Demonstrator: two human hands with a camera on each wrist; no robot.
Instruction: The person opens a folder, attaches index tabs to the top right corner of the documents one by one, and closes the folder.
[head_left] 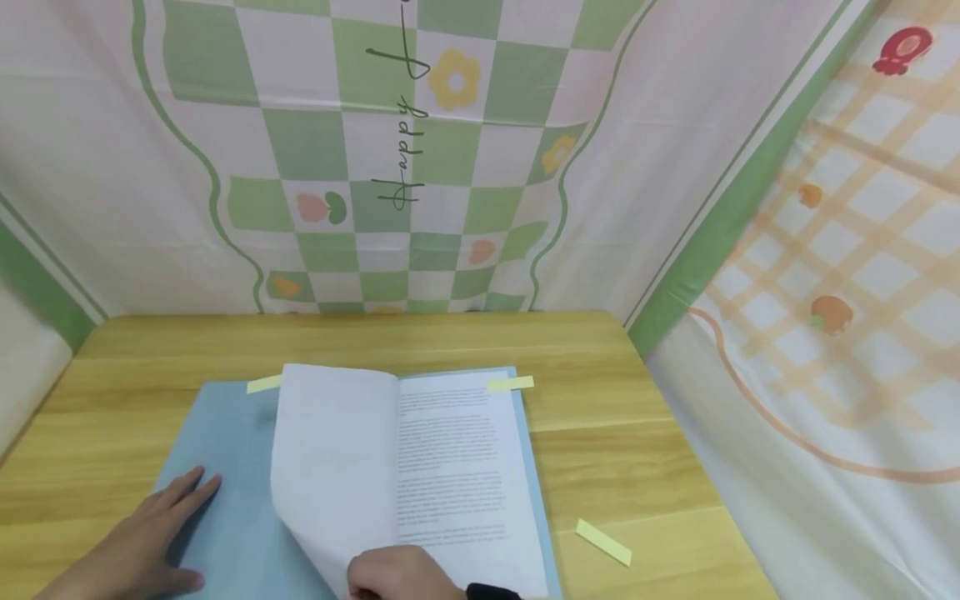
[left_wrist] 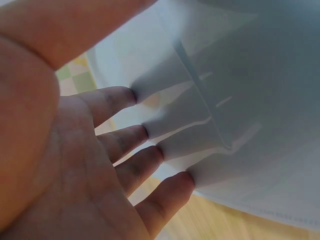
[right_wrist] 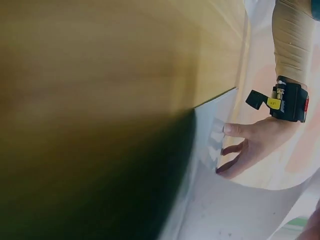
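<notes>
A blue folder [head_left: 225, 450] lies spread on the table, with white printed paper [head_left: 450, 467] on its right side. One white sheet [head_left: 337, 458] stands lifted and curving over toward the left, its lower edge bent. My right hand [head_left: 401, 573] pinches that sheet near the bottom, fingers curled. On the folder's left cover rests my left hand [head_left: 153, 537], fingers spread. In the left wrist view, the fingertips of the left hand [left_wrist: 95, 165] touch the glossy cover [left_wrist: 260, 165]. The right wrist view shows the left hand [right_wrist: 252, 142] at the folder's edge; the right hand is hidden there.
Yellow sticky strips lie at the folder's top left [head_left: 262, 384] and on the paper's top right corner [head_left: 512, 383]. Another yellow strip [head_left: 603, 542] lies on the wooden table [head_left: 637, 450] to the right. Behind the table hangs a green checked cloth [head_left: 375, 142].
</notes>
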